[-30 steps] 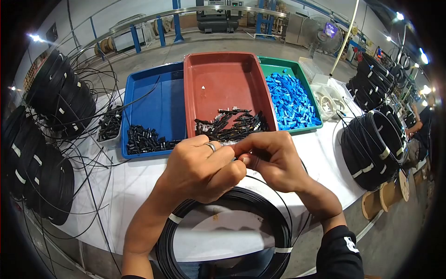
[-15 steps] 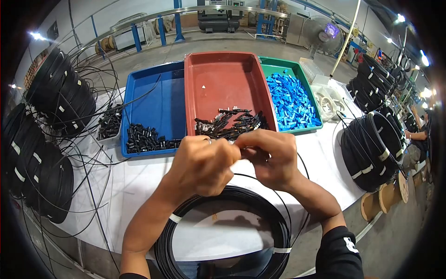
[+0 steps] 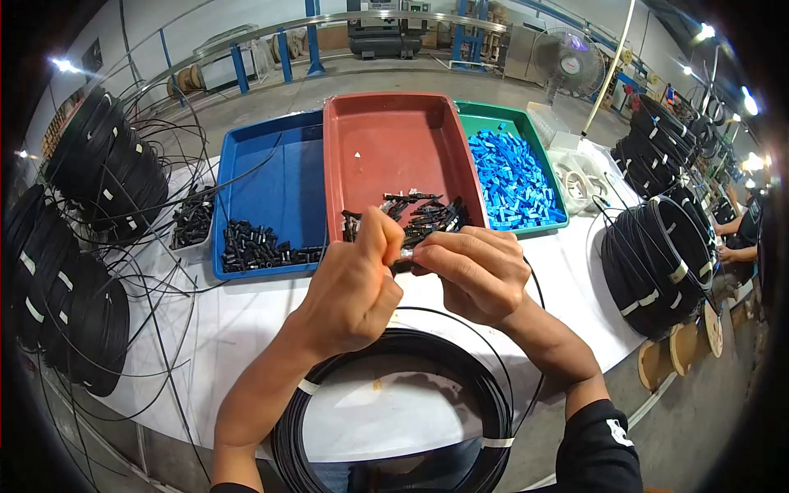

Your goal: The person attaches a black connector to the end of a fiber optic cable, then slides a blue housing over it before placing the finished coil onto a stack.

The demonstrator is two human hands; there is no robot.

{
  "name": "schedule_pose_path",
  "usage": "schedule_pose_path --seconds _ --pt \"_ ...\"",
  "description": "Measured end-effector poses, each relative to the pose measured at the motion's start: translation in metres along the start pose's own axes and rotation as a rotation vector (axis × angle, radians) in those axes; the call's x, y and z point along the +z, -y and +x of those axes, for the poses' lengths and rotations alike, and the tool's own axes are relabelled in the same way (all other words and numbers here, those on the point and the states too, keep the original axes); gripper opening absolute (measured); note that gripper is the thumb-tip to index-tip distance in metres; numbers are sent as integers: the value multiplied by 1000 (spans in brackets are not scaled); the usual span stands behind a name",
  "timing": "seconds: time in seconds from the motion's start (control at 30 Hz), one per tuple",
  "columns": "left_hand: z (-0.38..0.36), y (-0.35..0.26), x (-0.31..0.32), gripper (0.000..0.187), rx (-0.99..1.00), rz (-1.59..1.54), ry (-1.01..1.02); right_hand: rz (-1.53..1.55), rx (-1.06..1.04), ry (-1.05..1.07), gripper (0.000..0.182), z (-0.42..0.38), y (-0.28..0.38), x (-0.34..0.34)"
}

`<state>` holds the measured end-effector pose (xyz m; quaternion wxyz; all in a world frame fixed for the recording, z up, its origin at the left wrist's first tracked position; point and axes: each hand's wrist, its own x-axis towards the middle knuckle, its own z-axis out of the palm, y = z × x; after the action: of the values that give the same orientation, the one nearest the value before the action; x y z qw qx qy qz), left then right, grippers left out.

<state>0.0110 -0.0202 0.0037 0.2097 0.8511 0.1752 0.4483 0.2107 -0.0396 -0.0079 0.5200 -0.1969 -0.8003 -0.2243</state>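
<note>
My left hand [image 3: 349,283] is closed in a fist, thumb side up, above the near edge of the trays. Close beside it my right hand [image 3: 477,275] is pinched, fingertips toward the left fist. A small dark piece [image 3: 402,265] shows in the gap between them; its kind is too hidden to tell. Below both hands lies a coil of black cable [image 3: 499,394], bound with white tape and overhanging the table's front edge. A loose strand of it loops up near my right hand. Behind the hands, a red tray [image 3: 394,135] holds black connector pieces [image 3: 431,218].
On the left stands a blue tray [image 3: 271,177] with black fittings [image 3: 255,246]; on the right, a green tray [image 3: 538,140] with blue clips [image 3: 514,181]. Cable coils [image 3: 657,267] flank the white table [image 3: 222,345] on both sides. Another person's arm [image 3: 735,238] shows far right.
My left fist has turned upright and its knuckles have risen. My right hand has rotated, its back now facing up, and a small gap has opened between the two hands.
</note>
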Motion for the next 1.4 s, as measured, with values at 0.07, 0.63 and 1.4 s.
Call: schedule_pose_path --seconds 0.07,0.63,1.4 --pt "1 0 -2 27 101 73 6 163 177 40 29 4 5 -1" --pt "-1 6 0 19 126 156 -3 225 364 140 23 3 8 -1" --pt "-2 -3 0 23 -58 133 -28 206 301 143 27 6 14 4"
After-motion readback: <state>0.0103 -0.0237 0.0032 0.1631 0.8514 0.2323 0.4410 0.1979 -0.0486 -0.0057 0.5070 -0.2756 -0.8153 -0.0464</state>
